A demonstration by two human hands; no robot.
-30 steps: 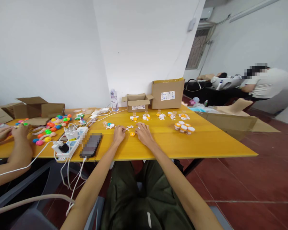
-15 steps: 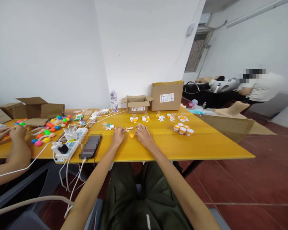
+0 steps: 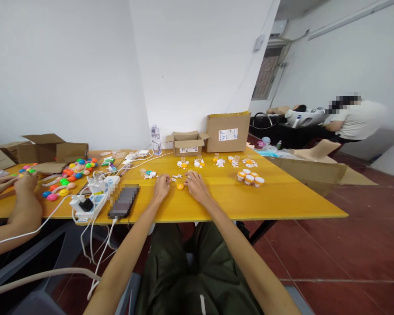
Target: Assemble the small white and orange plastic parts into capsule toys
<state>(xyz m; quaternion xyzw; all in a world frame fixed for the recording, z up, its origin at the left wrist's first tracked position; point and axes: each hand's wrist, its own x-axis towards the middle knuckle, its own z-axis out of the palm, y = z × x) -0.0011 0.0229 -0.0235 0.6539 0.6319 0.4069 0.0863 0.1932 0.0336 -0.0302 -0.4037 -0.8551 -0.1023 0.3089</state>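
My left hand [image 3: 162, 186] and my right hand [image 3: 195, 185] rest on the yellow table [image 3: 265, 199], fingers spread a little. Between them lies a small orange round cap [image 3: 180, 186], touched by neither hand as far as I can tell. Small white pieces [image 3: 175, 177] lie just beyond my fingertips. Farther back stand several small groups of white and orange parts [image 3: 199, 162]. A cluster of orange-and-white capped cups [image 3: 250, 177] sits to the right of my right hand.
A phone [image 3: 122, 201] and a white power strip with cables [image 3: 92, 199] lie left of my left hand. Cardboard boxes [image 3: 228, 131] and a water bottle [image 3: 156, 139] stand by the wall. A co-worker's hands [image 3: 19, 183] handle colourful balls [image 3: 75, 168] at far left. Another person sits far right.
Nothing of note has moved; the view has shifted slightly and both hands stay beside the orange cap.
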